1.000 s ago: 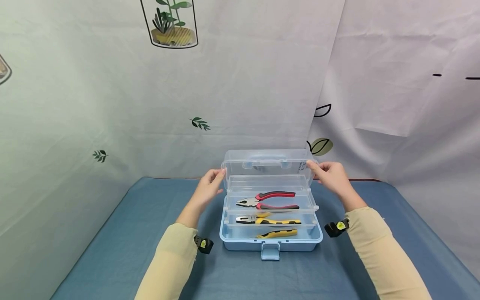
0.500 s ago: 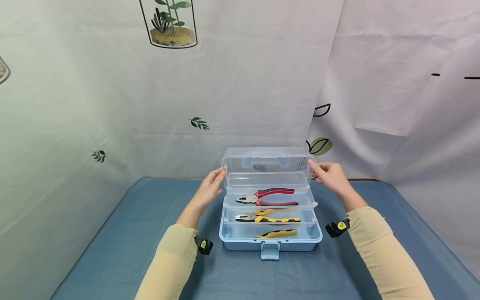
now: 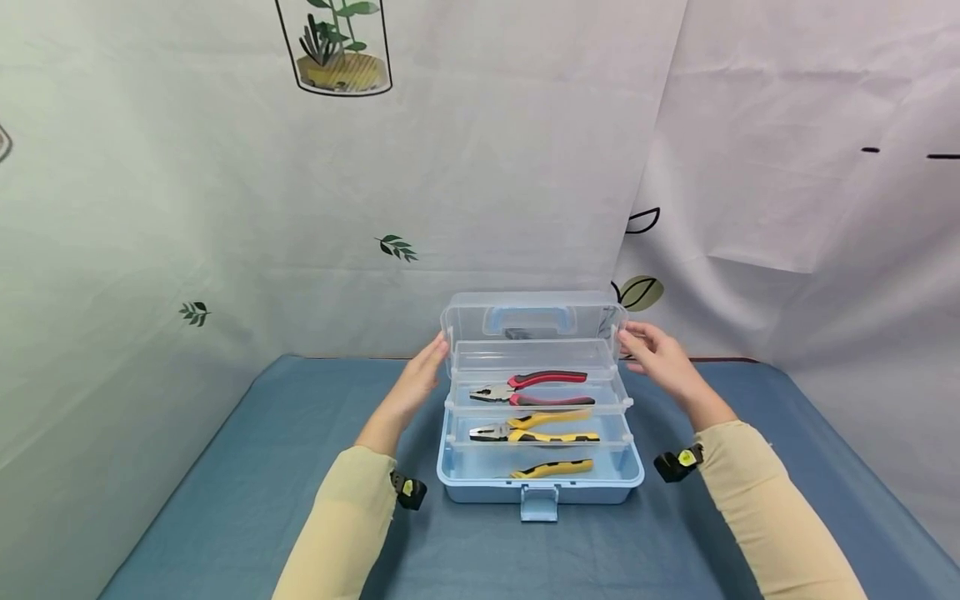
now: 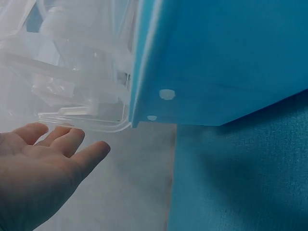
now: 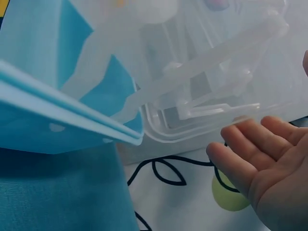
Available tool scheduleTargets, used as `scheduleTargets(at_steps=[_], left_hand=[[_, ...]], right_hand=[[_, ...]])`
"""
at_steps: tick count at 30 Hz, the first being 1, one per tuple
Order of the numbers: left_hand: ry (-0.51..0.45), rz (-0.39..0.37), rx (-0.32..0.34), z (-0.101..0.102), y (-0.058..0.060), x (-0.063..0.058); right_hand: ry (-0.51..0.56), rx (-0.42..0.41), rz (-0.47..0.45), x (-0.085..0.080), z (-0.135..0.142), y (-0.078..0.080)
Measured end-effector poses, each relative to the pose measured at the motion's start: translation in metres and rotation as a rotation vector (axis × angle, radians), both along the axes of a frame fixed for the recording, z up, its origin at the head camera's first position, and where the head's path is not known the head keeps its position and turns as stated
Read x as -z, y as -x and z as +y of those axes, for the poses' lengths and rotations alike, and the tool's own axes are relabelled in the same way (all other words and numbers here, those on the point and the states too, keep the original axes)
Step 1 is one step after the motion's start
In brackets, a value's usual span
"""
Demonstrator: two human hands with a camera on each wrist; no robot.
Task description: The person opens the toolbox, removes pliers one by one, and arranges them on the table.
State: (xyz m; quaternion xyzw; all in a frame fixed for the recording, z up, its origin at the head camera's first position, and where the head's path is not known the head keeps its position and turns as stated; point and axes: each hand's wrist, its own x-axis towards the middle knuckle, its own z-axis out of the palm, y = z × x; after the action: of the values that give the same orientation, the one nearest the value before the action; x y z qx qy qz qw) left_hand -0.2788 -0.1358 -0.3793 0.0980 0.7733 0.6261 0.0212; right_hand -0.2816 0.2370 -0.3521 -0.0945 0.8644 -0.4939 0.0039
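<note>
A pale blue toolbox (image 3: 487, 493) stands on the worktop (image 3: 300, 467), its clear lid (image 3: 463, 315) raised at the back and its front latch (image 3: 539, 504) hanging down. 2 clear trays are stepped above the base. The upper tray (image 3: 611, 393) holds red-and-black combination pliers (image 3: 528, 379); the lower tray (image 3: 611, 432) holds yellow-and-black combination pliers (image 3: 534, 436). A yellow-and-black handle (image 3: 555, 469) lies in the base below them.

The left hand (image 3: 411, 385) is at the lid's left edge, fingers extended and released, the tips by the rim. The right hand (image 3: 666, 364) is at the right edge, its fingers loose and not clenched round anything. Whether either hand bears any of the lid's weight, I cannot tell. Behind the worktop hangs a pale curtain (image 3: 495, 167) with leaf prints.
</note>
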Motion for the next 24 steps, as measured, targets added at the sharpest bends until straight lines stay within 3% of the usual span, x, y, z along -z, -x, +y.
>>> scheduleTargets(at_steps=[7, 24], left_hand=[[0.025, 0.001, 0.034, 0.0, 0.005, 0.005], [0.066, -0.062, 0.002, 0.003, 0.006, 0.015]], right_hand=[[0.068, -0.036, -0.001, 0.006, 0.001, 0.0], [0.075, -0.095, -0.027, 0.016, -0.004, 0.003]])
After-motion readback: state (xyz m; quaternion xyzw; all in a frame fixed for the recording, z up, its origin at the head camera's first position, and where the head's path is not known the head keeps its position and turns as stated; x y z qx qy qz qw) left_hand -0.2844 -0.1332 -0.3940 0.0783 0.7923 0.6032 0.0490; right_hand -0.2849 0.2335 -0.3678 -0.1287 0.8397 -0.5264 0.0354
